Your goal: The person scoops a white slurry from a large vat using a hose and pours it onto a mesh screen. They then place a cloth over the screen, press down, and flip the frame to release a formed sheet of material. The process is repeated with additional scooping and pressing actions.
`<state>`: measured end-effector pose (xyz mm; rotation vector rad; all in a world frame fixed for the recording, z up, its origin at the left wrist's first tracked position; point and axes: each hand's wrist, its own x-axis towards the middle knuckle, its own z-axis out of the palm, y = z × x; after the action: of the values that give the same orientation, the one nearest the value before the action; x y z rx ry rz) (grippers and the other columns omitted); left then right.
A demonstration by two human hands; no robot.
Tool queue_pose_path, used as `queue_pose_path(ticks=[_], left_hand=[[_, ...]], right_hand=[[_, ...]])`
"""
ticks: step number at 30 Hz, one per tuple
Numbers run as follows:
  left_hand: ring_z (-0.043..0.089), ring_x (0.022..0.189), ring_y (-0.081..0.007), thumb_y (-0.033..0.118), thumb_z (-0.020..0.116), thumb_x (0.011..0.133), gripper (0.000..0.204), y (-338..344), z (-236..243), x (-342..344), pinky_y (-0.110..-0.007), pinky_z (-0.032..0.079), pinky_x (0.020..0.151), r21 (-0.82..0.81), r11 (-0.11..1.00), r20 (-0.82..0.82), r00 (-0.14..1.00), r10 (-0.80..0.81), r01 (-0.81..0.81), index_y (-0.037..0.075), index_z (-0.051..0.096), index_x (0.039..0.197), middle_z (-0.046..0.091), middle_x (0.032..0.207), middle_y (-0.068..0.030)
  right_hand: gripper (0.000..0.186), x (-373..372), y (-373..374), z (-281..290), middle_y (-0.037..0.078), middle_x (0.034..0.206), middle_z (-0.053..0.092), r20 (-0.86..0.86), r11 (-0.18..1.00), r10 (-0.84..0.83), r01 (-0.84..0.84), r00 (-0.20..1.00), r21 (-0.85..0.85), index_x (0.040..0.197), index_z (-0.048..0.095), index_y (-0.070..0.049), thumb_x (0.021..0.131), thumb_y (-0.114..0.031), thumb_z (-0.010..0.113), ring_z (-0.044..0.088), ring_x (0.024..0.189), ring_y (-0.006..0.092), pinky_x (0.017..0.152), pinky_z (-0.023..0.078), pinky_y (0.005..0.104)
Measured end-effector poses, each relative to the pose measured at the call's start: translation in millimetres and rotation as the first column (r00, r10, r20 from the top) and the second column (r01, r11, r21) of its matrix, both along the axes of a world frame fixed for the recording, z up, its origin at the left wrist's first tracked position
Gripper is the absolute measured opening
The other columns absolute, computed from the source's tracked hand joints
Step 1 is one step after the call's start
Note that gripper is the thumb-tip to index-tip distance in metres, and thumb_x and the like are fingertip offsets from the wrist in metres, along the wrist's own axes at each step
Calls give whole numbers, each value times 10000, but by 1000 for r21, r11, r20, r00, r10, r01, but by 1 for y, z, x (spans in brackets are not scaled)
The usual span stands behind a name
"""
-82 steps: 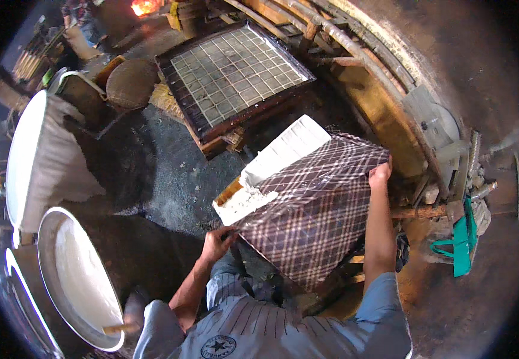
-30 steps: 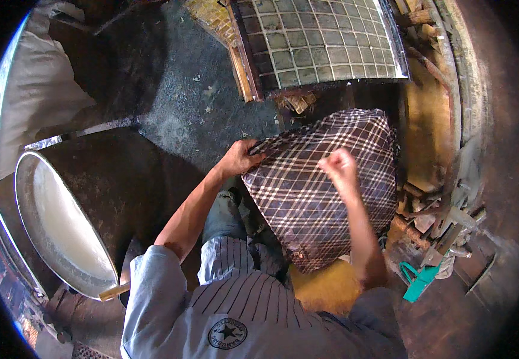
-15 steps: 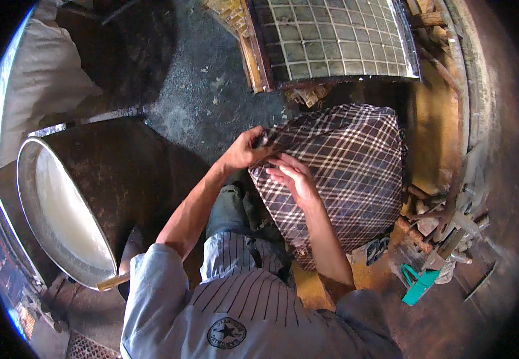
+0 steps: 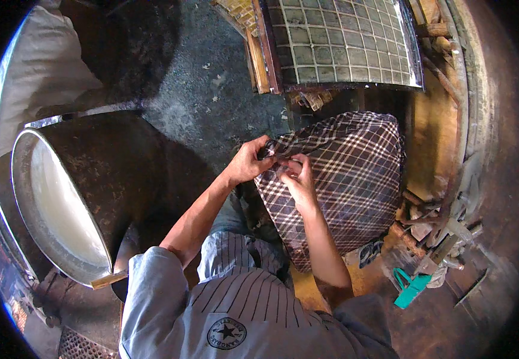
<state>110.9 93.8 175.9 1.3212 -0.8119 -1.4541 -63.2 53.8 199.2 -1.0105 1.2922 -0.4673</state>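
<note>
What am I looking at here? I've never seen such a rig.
There is no machine: a person works bare-handed. The picture comes from the left of two head-worn fisheye cameras looking down, so straight edges bend. The left hand grips a bunched corner of a dark plaid sheet; the right hand meets it there, though whether its fingers pinch is unclear. The sheet hides whatever lies beneath. To the left is a large vat with whitish contents; ahead, a gridded panel; at lower right, a teal bag.

The head-worn fisheye camera looked steeply down over the shirt (image 4: 253, 305). It faced the cloth (image 4: 355, 179) from nearby, with the grid (image 4: 349, 42) farther off, toward the top edge.
</note>
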Motion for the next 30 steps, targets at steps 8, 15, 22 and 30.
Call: queue_pose_path(ticks=[8, 15, 22, 30], left_hand=[[488, 803, -69, 9, 620, 807, 129, 5, 0, 6, -247, 426, 717, 51, 994, -20, 995, -94, 95, 20, 556, 918, 553, 834, 23], [497, 794, -80, 7, 617, 804, 157, 11, 6, 7, -259, 431, 725, 7, 997, -27, 997, -74, 74, 17, 574, 955, 554, 841, 24], [529, 790, -96, 54, 678, 804, 231, 17, 11, 9, -284, 450, 707, 17, 997, 99, 992, -73, 72, 8, 593, 1013, 613, 855, -6], [569, 770, -115, 151, 692, 822, 270, 26, 13, 12, -315, 472, 688, 29, 997, 143, 987, -69, 66, 6, 595, 1029, 647, 842, -79]], right_hand=[[415, -13, -7, -24, 48, 759, 618, -58, 983, 66, -75, 996, -170, 1081, 475, -29, 743, -38, 715, 571, 663, 108, 609, 458, 275], [356, -25, -15, -20, 51, 813, 614, -141, 990, 29, -47, 990, -130, 1074, 498, -34, 773, -38, 688, 562, 724, 99, 660, 451, 257], [320, -21, -8, -11, 4, 719, 580, -237, 968, 142, -185, 961, -170, 1000, 501, -38, 775, -92, 723, 540, 675, 88, 647, 440, 264], [328, -4, 23, -18, 37, 763, 604, -180, 948, 239, -269, 954, -172, 1001, 497, -19, 734, -18, 687, 574, 699, 105, 635, 466, 262]])
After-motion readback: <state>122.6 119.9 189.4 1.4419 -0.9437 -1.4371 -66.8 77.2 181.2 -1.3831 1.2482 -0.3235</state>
